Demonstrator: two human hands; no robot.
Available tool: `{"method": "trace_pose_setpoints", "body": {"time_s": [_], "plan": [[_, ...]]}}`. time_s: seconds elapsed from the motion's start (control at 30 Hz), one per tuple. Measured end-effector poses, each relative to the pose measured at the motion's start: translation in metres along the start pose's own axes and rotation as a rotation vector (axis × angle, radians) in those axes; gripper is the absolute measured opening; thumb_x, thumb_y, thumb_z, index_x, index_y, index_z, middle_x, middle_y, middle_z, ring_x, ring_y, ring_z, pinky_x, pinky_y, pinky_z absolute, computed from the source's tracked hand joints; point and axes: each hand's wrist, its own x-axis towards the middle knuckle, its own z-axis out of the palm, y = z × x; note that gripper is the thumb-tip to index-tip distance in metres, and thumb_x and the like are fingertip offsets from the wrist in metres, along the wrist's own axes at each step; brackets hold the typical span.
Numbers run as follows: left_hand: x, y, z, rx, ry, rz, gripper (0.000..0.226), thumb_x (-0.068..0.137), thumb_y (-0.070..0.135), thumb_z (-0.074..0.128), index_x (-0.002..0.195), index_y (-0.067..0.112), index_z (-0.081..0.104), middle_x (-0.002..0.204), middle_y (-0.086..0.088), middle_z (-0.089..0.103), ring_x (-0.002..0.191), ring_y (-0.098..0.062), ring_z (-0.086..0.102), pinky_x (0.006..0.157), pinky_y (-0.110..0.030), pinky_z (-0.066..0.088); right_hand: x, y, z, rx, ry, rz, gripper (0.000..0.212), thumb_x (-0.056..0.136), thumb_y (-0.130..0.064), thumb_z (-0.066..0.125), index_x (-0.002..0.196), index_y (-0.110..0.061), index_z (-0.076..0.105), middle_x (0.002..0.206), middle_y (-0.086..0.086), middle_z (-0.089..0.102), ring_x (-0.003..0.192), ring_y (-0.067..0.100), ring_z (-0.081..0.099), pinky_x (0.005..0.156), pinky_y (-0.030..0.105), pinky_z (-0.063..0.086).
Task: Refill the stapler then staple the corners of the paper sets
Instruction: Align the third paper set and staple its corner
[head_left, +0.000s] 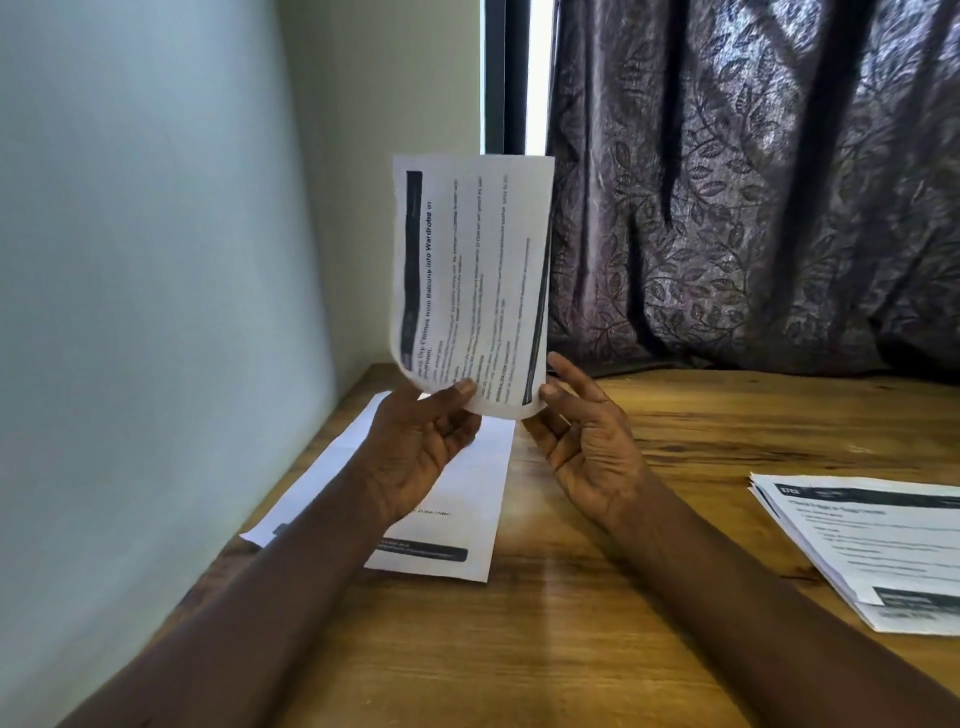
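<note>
Head view: paper set (470, 280) held upright above the wooden worktop (571, 623), print facing the camera, text running sideways. Left hand (415, 447) pinches its bottom edge, thumb in front. Right hand (587, 447) pinches the lower right corner. Loose sheets (467, 499) lie flat beneath the left hand. A fanned stack (872, 545) lies well apart at right.

A paper set (472, 280) stands upright over the table's (623, 623) far left part, pinched at its bottom edge by the left hand (415, 447) and right hand (587, 447). Loose sheets (467, 499) lie beneath, along the left edge. A paper stack (872, 545) lies at the right edge.
</note>
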Motion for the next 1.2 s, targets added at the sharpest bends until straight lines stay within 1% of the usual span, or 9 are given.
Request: {"method": "trace_pose_setpoints", "body": {"time_s": [0.07,0.23,0.4,0.53,0.67,0.73,0.87,1.07,1.2], "plan": [[0.002,-0.001,-0.003,0.073,0.019,0.037,0.049,0.083,0.001,0.076,0.127,0.015,0.061,0.124,-0.014,0.072,0.109,-0.030,0.074,0.075,-0.032,0.063,0.000,-0.002,-0.003,-0.204,0.017,0.026,0.025,0.096,-0.019,0.060,0.117,-0.012,0.071,0.108,0.011,0.076,0.092,0.026,0.072,0.071,0.034,0.059],[0.004,0.005,-0.009,0.289,0.109,0.054,0.023,0.094,0.004,0.066,0.112,0.017,0.070,0.112,-0.007,0.078,0.098,-0.022,0.077,0.072,-0.033,0.063,0.010,-0.020,-0.011,-0.395,0.065,-0.012,0.066,0.097,-0.068,0.033,0.103,-0.016,0.072,0.099,0.008,0.077,0.088,0.024,0.069,0.082,0.038,0.048],[0.003,0.014,-0.014,0.518,0.255,0.153,0.022,0.092,0.002,0.067,0.108,0.017,0.072,0.098,0.001,0.081,0.084,-0.015,0.076,0.065,-0.024,0.061,0.010,-0.049,-0.022,-0.256,-0.055,0.015,0.080,0.092,-0.077,0.029,0.115,-0.016,0.076,0.125,0.020,0.069,0.111,0.040,0.067,0.089,0.053,0.056],[-0.001,0.018,-0.014,0.679,0.301,0.302,0.020,0.093,0.004,0.070,0.102,0.021,0.073,0.095,0.005,0.080,0.080,-0.015,0.076,0.066,-0.020,0.060,0.009,-0.064,-0.029,-0.318,-0.108,0.010,0.091,0.088,-0.078,0.037,0.130,-0.002,0.064,0.129,0.030,0.063,0.116,0.048,0.060,0.102,0.061,0.046],[-0.003,0.017,-0.011,0.665,0.356,0.334,0.017,0.096,0.009,0.069,0.103,0.025,0.070,0.107,0.000,0.078,0.091,-0.027,0.074,0.081,-0.039,0.063,0.009,-0.061,-0.035,-0.519,-0.216,0.000,0.096,0.087,-0.083,0.027,0.130,-0.005,0.063,0.131,0.031,0.060,0.109,0.044,0.062,0.090,0.053,0.051],[-0.004,0.018,-0.010,0.595,0.373,0.303,0.017,0.097,0.007,0.068,0.106,0.021,0.069,0.113,-0.006,0.076,0.101,-0.034,0.072,0.089,-0.051,0.061,0.008,-0.055,-0.033,-0.676,-0.242,-0.023,0.086,0.087,-0.080,0.033,0.127,-0.012,0.066,0.125,0.027,0.066,0.114,0.045,0.063,0.100,0.059,0.046],[-0.005,0.020,-0.009,0.556,0.394,0.297,0.018,0.098,0.006,0.066,0.107,0.022,0.067,0.117,-0.007,0.074,0.109,-0.037,0.069,0.097,-0.057,0.057,0.007,-0.048,-0.029,-0.776,-0.215,0.034,0.061,0.083,-0.065,0.062,0.121,-0.018,0.069,0.117,0.016,0.072,0.108,0.038,0.067,0.090,0.051,0.053],[-0.005,0.019,-0.008,0.595,0.346,0.311,0.023,0.097,0.003,0.065,0.108,0.023,0.065,0.118,-0.007,0.074,0.107,-0.036,0.070,0.096,-0.053,0.058,0.009,-0.048,-0.034,-0.586,-0.134,0.077,0.035,0.085,-0.010,0.074,0.119,-0.003,0.069,0.115,0.016,0.074,0.099,0.029,0.070,0.077,0.037,0.059],[-0.002,0.019,-0.015,0.558,0.331,0.264,0.023,0.096,0.004,0.066,0.116,0.016,0.064,0.116,-0.009,0.074,0.101,-0.033,0.070,0.091,-0.049,0.059,0.013,-0.050,-0.035,-0.441,-0.060,0.049,0.044,0.082,0.007,0.071,0.124,-0.002,0.065,0.117,0.020,0.072,0.093,0.028,0.070,0.069,0.035,0.060]]}}
